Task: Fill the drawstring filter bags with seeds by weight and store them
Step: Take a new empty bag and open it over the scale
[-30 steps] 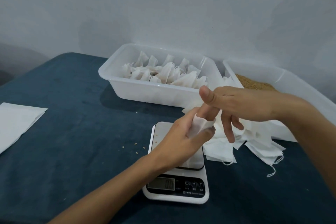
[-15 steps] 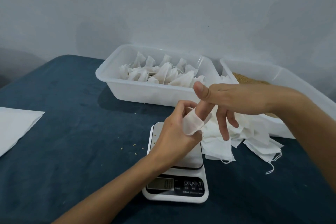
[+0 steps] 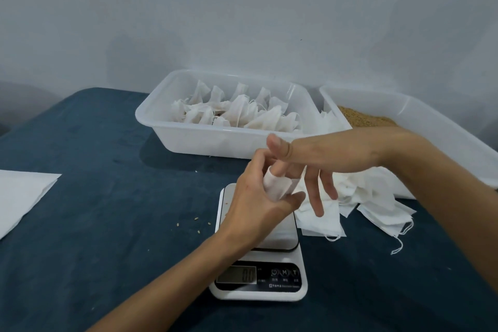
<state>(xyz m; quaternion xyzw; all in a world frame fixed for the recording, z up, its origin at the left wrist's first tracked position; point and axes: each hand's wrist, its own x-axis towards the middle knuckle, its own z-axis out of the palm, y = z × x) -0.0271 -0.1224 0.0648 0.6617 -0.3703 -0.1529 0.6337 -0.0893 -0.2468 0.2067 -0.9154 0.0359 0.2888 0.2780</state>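
Against a bare pale wall, a dark blue table (image 3: 80,210) carries the work. At far left lies a white sheet (image 3: 21,197). A few loose seeds (image 3: 194,221) dot the cloth near a white kitchen scale (image 3: 269,286), its display reading zero. Above the scale's plate, the left hand (image 3: 258,197) pinches an empty filter bag (image 3: 277,186) with curled fingers, the bag sleeved over a finger of the right hand (image 3: 323,153), whose other fingers hang spread and relaxed. Behind them a clear tub (image 3: 188,137) holds filled, tied bags (image 3: 242,113). To the right, empty bags (image 3: 377,197) lie piled beside a second tub (image 3: 444,127) holding brown seeds (image 3: 361,117).
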